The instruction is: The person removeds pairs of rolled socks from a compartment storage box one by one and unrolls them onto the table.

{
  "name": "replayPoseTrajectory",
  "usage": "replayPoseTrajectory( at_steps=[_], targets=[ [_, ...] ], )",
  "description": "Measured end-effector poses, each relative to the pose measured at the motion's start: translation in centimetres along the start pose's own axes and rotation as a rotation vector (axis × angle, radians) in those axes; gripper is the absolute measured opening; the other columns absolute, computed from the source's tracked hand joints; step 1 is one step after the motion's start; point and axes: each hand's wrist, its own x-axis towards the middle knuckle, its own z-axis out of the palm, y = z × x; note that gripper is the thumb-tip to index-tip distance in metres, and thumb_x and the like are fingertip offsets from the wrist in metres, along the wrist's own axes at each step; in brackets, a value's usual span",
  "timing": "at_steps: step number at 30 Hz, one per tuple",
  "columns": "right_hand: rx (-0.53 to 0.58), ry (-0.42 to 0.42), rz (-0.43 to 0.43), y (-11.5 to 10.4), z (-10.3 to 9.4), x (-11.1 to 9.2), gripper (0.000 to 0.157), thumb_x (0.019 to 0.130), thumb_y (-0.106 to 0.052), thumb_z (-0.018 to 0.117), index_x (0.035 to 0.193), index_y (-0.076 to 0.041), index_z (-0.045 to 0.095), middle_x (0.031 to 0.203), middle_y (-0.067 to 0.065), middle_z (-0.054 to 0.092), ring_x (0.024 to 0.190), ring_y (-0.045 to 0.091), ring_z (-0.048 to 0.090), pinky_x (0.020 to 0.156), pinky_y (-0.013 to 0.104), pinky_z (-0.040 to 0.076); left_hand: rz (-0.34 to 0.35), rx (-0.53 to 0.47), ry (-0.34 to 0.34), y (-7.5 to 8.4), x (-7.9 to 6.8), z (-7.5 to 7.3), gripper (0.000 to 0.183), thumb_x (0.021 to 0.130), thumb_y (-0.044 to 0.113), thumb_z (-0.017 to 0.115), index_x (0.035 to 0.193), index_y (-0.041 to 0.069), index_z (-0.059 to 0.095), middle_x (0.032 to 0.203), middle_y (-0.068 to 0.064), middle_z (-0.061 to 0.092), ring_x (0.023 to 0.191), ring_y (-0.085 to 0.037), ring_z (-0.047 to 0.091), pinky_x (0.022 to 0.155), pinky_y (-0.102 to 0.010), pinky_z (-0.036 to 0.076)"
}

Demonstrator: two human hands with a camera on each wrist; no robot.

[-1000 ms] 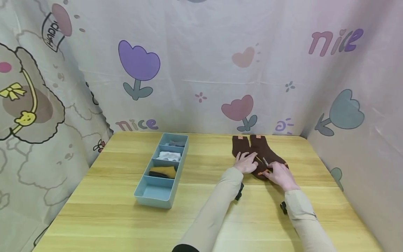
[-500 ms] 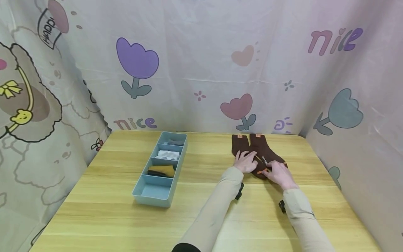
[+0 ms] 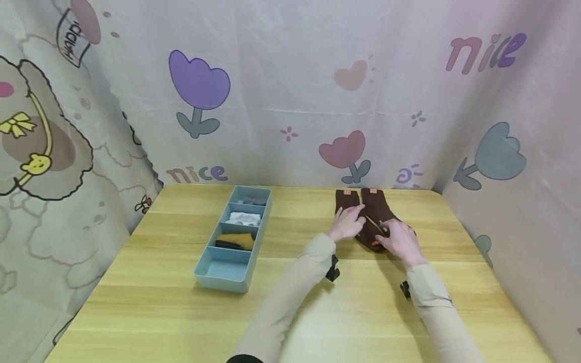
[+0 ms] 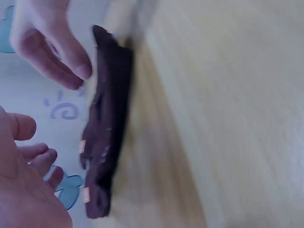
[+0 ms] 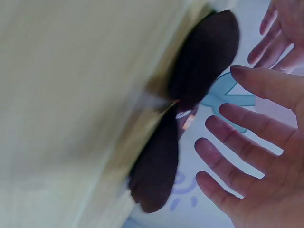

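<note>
A pair of dark brown socks (image 3: 373, 204) lies side by side on the table at the right, cuffs with small orange labels toward the back wall. In the head view my left hand (image 3: 346, 224) is over the left sock, and my right hand (image 3: 400, 242) is over the foot ends. Both wrist views show the fingers of my left hand (image 4: 23, 175) and right hand (image 5: 266, 137) spread or relaxed, a little off the fabric. Neither hand holds anything. Orange marks show near the left sock's toe; the hands hide parts of both socks.
Left of the socks stands a long blue-grey divided box (image 3: 248, 269). Its compartments hold grey socks (image 3: 255, 200), a white folded cloth item (image 3: 244, 218) and a mustard-and-black bundle (image 3: 236, 241); the front one shows its floor. A printed curtain (image 3: 272, 101) borders the wooden table (image 3: 150, 302).
My left hand has lifted off the left sock and drawn slightly left. My right hand has risen a little from the toe area. The socks lie in the same place.
</note>
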Motion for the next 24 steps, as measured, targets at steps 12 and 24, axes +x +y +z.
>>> replayPoseTrajectory(
  at_steps=[12,24],
  targets=[
    [0.049,-0.035,-0.103,-3.6,-0.6,1.4,0.041,0.087,-0.016,0.074,0.121,0.006,0.067,0.128,0.028,0.064,0.120,0.048,0.060,0.098,0.061,0.049,-0.074,-0.296,0.150,0.3,-5.5,-6.8,0.051,0.102,0.021,0.045,0.151,0.006,0.044,0.154,-0.012,0.050,0.143,-0.025,0.047,0.120,-0.037,0.037],
    [0.365,-0.124,-0.423,-8.9,0.0,4.2,0.046,0.086,-0.010,0.077,0.128,0.003,0.063,0.130,0.021,0.065,0.124,0.039,0.059,0.106,0.055,0.048,-0.043,-0.392,0.171,-3.2,-12.4,-14.0,0.047,0.099,0.013,0.058,0.142,-0.003,0.051,0.138,-0.020,0.063,0.130,-0.034,0.060,0.113,-0.045,0.046]
  ],
)
